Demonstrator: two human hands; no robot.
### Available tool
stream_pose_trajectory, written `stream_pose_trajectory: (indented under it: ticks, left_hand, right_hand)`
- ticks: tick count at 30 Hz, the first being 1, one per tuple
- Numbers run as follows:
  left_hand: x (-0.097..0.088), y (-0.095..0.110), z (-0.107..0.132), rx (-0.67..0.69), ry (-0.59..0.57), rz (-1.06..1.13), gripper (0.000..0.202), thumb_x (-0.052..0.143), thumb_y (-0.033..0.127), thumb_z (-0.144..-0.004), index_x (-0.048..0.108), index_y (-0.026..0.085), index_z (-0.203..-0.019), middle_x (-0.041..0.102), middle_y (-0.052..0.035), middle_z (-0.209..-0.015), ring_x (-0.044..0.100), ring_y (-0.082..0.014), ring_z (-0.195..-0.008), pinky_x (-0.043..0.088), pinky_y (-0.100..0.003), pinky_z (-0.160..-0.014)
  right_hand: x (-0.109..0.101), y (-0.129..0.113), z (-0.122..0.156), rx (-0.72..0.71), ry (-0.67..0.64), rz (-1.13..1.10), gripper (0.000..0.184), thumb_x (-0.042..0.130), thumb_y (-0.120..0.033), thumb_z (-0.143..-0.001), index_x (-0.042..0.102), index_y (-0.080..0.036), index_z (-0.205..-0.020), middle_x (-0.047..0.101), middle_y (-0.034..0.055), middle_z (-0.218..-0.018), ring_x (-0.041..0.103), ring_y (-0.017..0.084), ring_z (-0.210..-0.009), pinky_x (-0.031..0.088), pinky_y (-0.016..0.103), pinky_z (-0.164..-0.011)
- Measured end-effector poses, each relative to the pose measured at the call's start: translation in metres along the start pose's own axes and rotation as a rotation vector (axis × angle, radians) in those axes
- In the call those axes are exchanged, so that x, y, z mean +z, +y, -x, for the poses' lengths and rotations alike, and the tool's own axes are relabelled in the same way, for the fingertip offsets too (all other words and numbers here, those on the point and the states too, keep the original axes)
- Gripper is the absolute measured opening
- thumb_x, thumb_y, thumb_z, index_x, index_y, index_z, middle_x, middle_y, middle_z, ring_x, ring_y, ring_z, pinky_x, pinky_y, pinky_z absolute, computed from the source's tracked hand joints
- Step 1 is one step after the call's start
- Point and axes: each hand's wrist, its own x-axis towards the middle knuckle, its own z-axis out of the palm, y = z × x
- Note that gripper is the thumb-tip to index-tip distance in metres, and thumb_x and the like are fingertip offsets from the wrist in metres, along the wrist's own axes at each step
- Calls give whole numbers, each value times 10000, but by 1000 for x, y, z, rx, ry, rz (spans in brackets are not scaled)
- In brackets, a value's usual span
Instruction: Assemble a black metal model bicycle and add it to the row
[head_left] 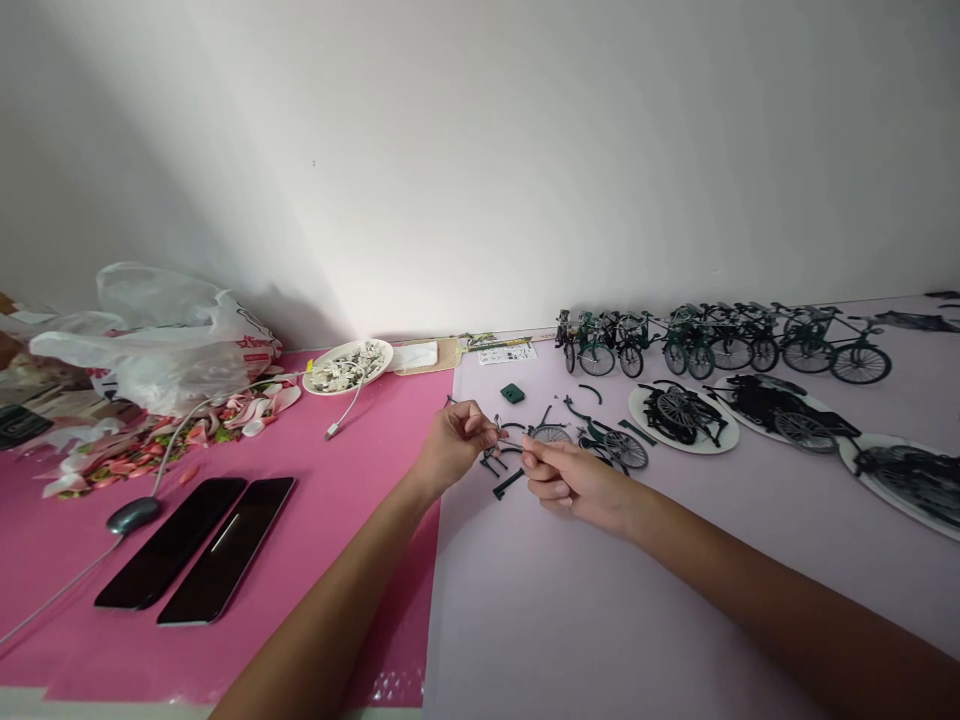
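My left hand (456,445) is closed in a pinch, fingertips together. Facing it, my right hand (570,478) also pinches, thumb against forefinger. A thin, light rod-like piece (511,443) spans the small gap between the fingertips; it is too small to name. Loose dark model-bicycle parts lie just behind and below the hands: a spoked wheel (550,434), a frame with a wheel (626,450), a short dark bar (509,485) and a curved strip (590,394). A small dark green block (513,393) sits farther back. My fingers partly hide some parts.
Assembled model bicycles (720,345) stand along the wall at right. White plates (724,440) of black parts lie before them. Leftward on the pink sheet (337,520) are two phones (229,550), a cable, a plate of white pieces (309,384), coloured scraps and a plastic bag (169,350).
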Motion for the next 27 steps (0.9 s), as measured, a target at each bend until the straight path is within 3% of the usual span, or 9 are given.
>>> stream_pose_trajectory:
  ticks: [4, 9, 11, 15, 18, 22, 27]
  left_hand:
    - [0, 1, -1, -19, -4, 5, 603, 943, 395, -660, 370, 209, -644, 628, -1, -613, 709, -189, -688, 529, -266, -602]
    - [-1, 2, 0, -78, 33, 66, 594, 953, 423, -643, 403, 209, -712, 628, 1, -658, 747, -262, -900, 525, -259, -627]
    - [-1, 1, 0, -115, 37, 89, 590, 953, 424, -645, 410, 209, -727, 614, 9, -658, 741, -261, -934, 521, -255, -641]
    - [-1, 0, 0, -154, 15, 156, 585, 960, 402, -631, 418, 212, -740, 594, 19, -665, 726, -259, -968, 529, -260, -653]
    - [0, 1, 1, -155, 10, 175, 587, 964, 382, -625, 412, 210, -728, 599, 18, -667, 724, -245, -935, 534, -256, -642]
    - [2, 4, 2, -99, -3, 147, 608, 982, 380, -597, 408, 202, -689, 610, 11, -638, 735, -245, -884, 531, -240, -597]
    - [3, 4, 2, -22, -11, 82, 576, 971, 424, -621, 447, 184, -618, 617, -9, -602, 736, -229, -794, 535, -236, -558]
  right_hand:
    - [-1, -2, 1, -11, -2, 12, 550, 810, -660, -778, 520, -192, -783, 235, -122, -607, 204, 46, -482, 168, 194, -449]
    - [1, -1, 3, -163, 75, 288, 573, 626, -766, -877, 580, -196, -845, 234, -101, -617, 247, 85, -501, 224, 220, -458]
    - [0, 1, 3, -278, 140, 485, 581, 513, -755, -948, 620, -190, -868, 286, -81, -598, 283, 105, -502, 260, 243, -474]
    - [-7, 6, 0, -653, 294, 984, 526, 387, -602, -1063, 674, -192, -903, 595, 35, -740, 503, 163, -643, 396, 295, -624]
    - [-12, 7, -2, -803, 312, 1202, 483, 363, -524, -1092, 652, -201, -879, 660, 67, -807, 569, 183, -715, 423, 304, -685]
    - [-13, 6, 0, -768, 275, 1216, 531, 308, -526, -1105, 617, -211, -811, 606, 23, -687, 564, 163, -642, 415, 282, -649]
    - [-6, 3, 6, -586, 210, 1039, 548, 334, -583, -1081, 616, -204, -803, 571, -9, -602, 524, 142, -547, 405, 273, -599]
